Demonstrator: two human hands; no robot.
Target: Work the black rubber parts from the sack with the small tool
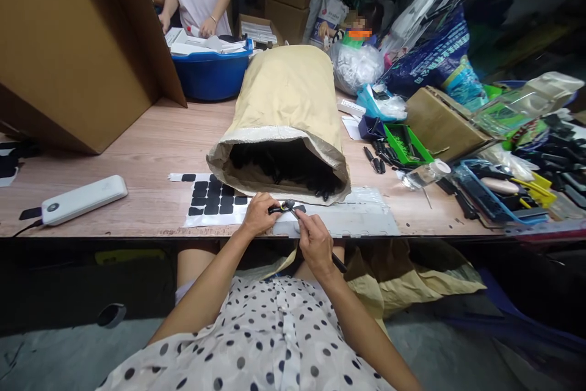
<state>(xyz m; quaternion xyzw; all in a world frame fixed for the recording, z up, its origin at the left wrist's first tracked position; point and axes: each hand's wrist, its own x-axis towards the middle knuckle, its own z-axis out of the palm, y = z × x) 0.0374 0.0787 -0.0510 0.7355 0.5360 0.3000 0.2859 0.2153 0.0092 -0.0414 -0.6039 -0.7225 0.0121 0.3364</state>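
My left hand (260, 214) is closed on a small black part (275, 209) with a round greyish end, just above the table's front edge. Fingers wrapped, my right hand (315, 241) grips a slim tool with a black handle (339, 264); its thin metal tip reaches the round end of the part. Right behind my hands lies a tan woven sack (288, 86), its mouth facing me and black pieces inside. To the left of my hands, a white sheet (187, 220) carries rows of black rounded stickers (212, 196).
A white power bank (85, 200) with a cable lies left, below a large cardboard box (68, 43). A blue basin (210, 77) stands behind, near a person in a pale shirt. Right are a green tray (407, 144), a clear bottle (421, 176) and a blue basket (489, 196).
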